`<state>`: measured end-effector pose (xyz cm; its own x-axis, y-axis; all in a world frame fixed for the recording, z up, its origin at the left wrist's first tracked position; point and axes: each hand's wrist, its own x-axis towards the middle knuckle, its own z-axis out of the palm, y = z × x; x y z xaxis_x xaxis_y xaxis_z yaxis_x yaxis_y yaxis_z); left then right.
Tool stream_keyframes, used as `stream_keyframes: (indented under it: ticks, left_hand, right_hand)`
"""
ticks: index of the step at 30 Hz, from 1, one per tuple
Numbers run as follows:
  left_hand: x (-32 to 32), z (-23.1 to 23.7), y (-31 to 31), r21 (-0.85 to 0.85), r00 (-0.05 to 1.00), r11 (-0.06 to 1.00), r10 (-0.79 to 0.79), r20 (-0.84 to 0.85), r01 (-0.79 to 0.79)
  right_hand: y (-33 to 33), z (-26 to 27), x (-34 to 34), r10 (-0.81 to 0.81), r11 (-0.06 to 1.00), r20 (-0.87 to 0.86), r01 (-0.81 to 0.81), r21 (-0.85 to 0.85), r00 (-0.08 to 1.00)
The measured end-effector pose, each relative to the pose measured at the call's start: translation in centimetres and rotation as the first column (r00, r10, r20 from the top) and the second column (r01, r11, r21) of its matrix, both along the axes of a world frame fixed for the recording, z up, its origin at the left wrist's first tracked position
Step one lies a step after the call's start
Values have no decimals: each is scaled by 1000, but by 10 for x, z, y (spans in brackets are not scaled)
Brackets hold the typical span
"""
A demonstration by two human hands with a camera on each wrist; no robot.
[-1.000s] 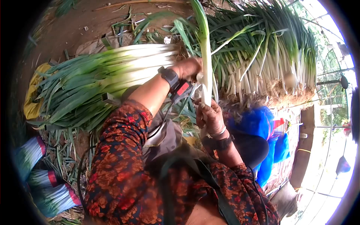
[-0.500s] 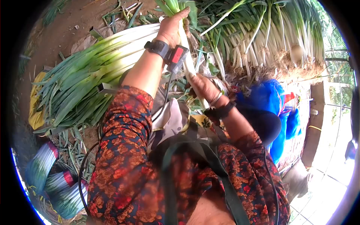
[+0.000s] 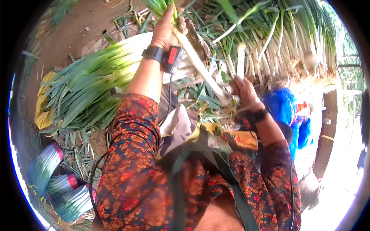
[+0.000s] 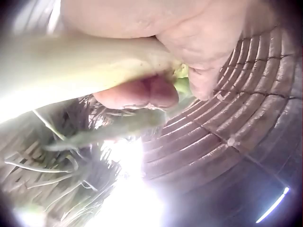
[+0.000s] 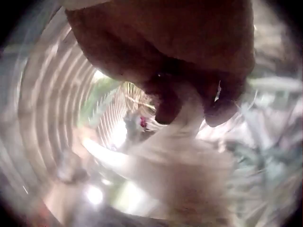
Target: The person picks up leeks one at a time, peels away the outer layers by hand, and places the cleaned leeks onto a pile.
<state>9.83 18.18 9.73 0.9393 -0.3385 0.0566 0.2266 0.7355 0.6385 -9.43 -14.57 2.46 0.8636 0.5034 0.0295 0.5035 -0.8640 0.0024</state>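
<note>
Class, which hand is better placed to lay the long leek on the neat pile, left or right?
Probably the left hand: it grips the leek beside the pile. The right hand is farther away and holds a pale piece.

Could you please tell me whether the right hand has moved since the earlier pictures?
Yes; in the head view, the right hand has shifted rightward, toward the bright blue crumpled bundle.

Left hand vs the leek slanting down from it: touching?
Touching. Left wrist view: the left hand grips the leek, skin against stalk above and below in frame.
</note>
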Motion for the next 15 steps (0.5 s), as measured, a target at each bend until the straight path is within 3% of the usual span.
stream_keyframes:
  ticks: [1, 3, 4, 6, 8, 9, 10, 11, 12, 13, 15]
  left_hand:
    - [-6, 8, -2, -21, 989, 992, 122, -84, -124]
    - [-10, 14, 1, 33, 960, 976, 218, -175, -215]
    - [-9, 13, 2, 43, 942, 968, 252, -223, -249]
    - [-7, 8, 2, 63, 931, 957, 290, -220, -283]
    - [-10, 5, -6, 121, 911, 942, 335, -242, -314]
    - [-9, 2, -12, 123, 883, 937, 348, -315, -326]
    - [-9, -3, -18, 118, 870, 929, 371, -326, -352]
    - [-8, -9, -24, 131, 854, 926, 377, -359, -354]
    - [-7, -13, -28, 148, 837, 923, 385, -389, -356]
    - [-6, -17, -30, 150, 823, 923, 385, -417, -355]
    - [-6, -17, -23, 241, 771, 898, 440, -460, -369]
  right_hand:
    - [-24, -11, -10, -156, 988, -194, 152, -36, 969]
    - [-73, -32, -31, -490, 872, -460, 417, -257, 741]
    - [-70, -4, -37, -528, 830, -399, 356, -430, 750]
    - [-83, 2, -31, -778, 613, -325, 537, -580, 537]
    - [-55, 33, -24, -622, 780, -163, 588, -217, 766]
    - [-49, 30, -5, -504, 804, -353, 577, 141, 788]
    - [-36, 25, 0, -418, 625, -443, 605, 493, 793]
    - [-9, 38, 3, -308, 511, -541, 616, 599, 782]
    - [21, 50, 3, -276, 455, -642, 686, 568, 715]
    - [24, 28, 5, -207, 624, -593, 572, 533, 778]
    - [75, 32, -5, -165, 743, -438, 404, 534, 884]
